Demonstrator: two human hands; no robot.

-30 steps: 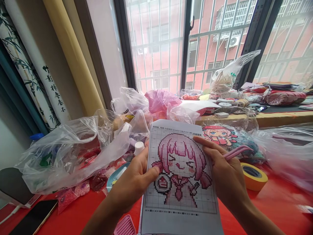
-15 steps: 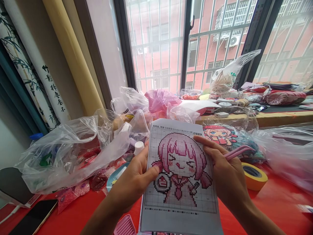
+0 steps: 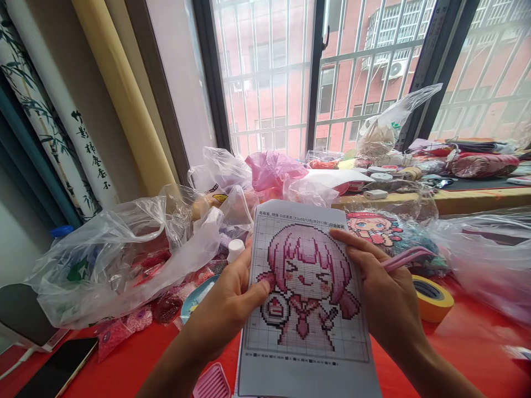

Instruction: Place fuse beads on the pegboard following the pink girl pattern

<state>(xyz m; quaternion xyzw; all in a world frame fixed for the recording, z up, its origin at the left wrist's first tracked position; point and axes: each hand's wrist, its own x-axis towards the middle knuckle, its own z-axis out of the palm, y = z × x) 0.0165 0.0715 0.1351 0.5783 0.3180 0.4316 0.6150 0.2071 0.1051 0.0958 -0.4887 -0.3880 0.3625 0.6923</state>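
A printed pixel-pattern sheet (image 3: pixel 305 342) showing a pink-haired cartoon figure on a grid is held up in front of me, tilted toward my view. My left hand (image 3: pixel 232 304) grips its left edge, thumb on the front. At the right edge, my right hand (image 3: pixel 385 282) holds the paper with the index finger laid on the upper right corner. Pink tweezers (image 3: pixel 409 256) also sit in that hand, their tips pointing right. Below the sheet's left edge lies a pink ridged tray (image 3: pixel 212 381), partly covered. The fingers behind the paper are hidden.
Left on the red table (image 3: pixel 136 370) are a large clear plastic bag (image 3: pixel 120 260), bead packets (image 3: pixel 124 331), a blue dish (image 3: pixel 199 298) and a phone (image 3: pixel 58 367). Yellow tape (image 3: pixel 433 301) and another plastic bag (image 3: pixel 489 260) lie right. A cluttered windowsill (image 3: pixel 464 202) runs behind.
Almost nothing differs. My right hand and the tweezers have shifted very slightly to the right, while the sheet stays in both hands.
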